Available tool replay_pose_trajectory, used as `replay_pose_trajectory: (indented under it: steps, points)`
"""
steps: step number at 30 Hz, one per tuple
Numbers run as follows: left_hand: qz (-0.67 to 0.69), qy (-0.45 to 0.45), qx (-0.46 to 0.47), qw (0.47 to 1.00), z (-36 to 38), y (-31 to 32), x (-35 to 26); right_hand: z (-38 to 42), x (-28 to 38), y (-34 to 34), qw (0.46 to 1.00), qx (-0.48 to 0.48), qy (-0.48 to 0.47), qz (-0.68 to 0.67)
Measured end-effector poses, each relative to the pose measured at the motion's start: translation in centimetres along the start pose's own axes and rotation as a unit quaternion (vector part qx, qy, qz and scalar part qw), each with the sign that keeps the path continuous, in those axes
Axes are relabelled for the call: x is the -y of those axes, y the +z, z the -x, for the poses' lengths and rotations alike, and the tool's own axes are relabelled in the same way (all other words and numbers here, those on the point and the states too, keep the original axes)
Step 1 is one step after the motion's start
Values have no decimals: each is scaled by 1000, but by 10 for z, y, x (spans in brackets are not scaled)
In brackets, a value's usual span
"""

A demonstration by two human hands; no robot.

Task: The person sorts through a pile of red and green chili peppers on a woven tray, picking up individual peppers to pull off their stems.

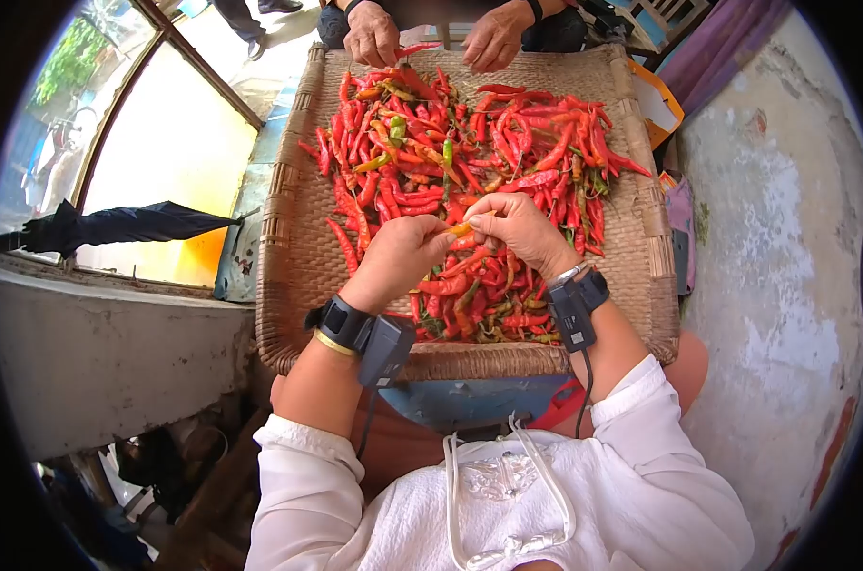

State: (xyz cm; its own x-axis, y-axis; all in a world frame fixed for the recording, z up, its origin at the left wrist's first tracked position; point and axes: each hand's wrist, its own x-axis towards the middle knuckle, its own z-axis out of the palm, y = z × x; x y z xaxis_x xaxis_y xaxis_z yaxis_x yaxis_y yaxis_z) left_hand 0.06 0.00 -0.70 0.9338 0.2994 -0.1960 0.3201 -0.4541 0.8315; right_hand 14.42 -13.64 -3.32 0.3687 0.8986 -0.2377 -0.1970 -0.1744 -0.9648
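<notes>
An orange-yellow chili pepper (460, 229) is pinched between my two hands above the middle of the heap. My left hand (403, 255) grips its left end with thumb and fingers. At the other end, the fingertips of my right hand (525, 228) close on it. Red chili peppers (393, 190), with a few green and yellow ones among them, lie piled beneath and beyond my hands. More red peppers (465, 295) sit between my forearms, near the front rim. All of them rest on a woven tray (631, 305).
Across the tray, another person's hand (372, 38) holds a red pepper (417, 48), and that person's other hand (497, 38) hovers by the far rim. A folded dark umbrella (137, 226) lies at the left by the window. A wall (774, 238) stands close on the right.
</notes>
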Motion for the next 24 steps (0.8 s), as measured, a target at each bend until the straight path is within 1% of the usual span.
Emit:
replay_pose_trajectory:
  steps: [2, 3, 4, 5, 6, 7, 8, 9, 10, 12, 13, 14, 15, 16, 18, 20, 21, 22, 23, 24]
  points:
    - [-49, 39, -35, 997, 0, -2, 3, 0, 1, -5, 1000, -6, 13, -14]
    - [-50, 39, -36, 997, 1, -3, 2, -2, -3, -7, 995, -64, -66, 34]
    - [-54, 20, -54, 997, 2, -4, 0, -5, -8, -11, 979, -121, -144, 82]
    - [-57, 0, -71, 996, 3, -5, -1, -12, -17, -24, 939, -160, -226, 202]
    - [-57, 0, -71, 996, 3, -4, 0, -8, -10, -28, 939, -160, -226, 202]
    - [-60, 12, -74, 995, 2, -4, 3, -3, 3, -30, 968, -187, -121, 114]
    - [-61, 24, -76, 995, 2, -3, 4, 1, 11, -34, 978, -209, -12, 24]
    - [-61, 23, -77, 995, 2, -3, 4, 1, 10, -40, 974, -205, -30, -89]
    - [-63, 27, -73, 995, 1, -3, 4, 1, 7, -42, 974, -205, -30, -89]
    - [-66, 31, -71, 995, 1, -2, 4, 2, 6, -40, 934, -303, -68, -178]
    - [-67, 22, -68, 995, 1, -3, 3, 0, 1, -44, 956, -279, -73, -57]
    - [-67, 12, -66, 995, 2, -3, 2, 0, -2, -41, 966, -245, -70, 41]
    - [-74, 21, -65, 995, 2, -4, 0, 0, -6, -39, 964, -178, -54, 188]
    - [-81, 17, -63, 995, 4, -5, -4, 1, -3, -34, 937, -108, -40, 331]
    - [-93, 29, -60, 993, 2, -3, 2, 11, 7, -13, 865, -23, -55, 498]
    - [-81, 9, -59, 995, 5, -2, -5, 12, 0, -7, 843, 32, -86, 530]
    - [-85, 14, -57, 995, 5, -2, -5, 14, 5, -4, 839, 44, -73, 537]
    - [-89, 20, -54, 994, 5, -2, -4, 15, 9, -2, 835, 55, -59, 544]
    - [-87, 19, -50, 995, 5, -1, -4, 15, 7, 0, 815, 58, -43, 574]
    - [-84, 17, -45, 995, 5, -1, -5, 14, -2, -1, 793, 45, -53, 605]
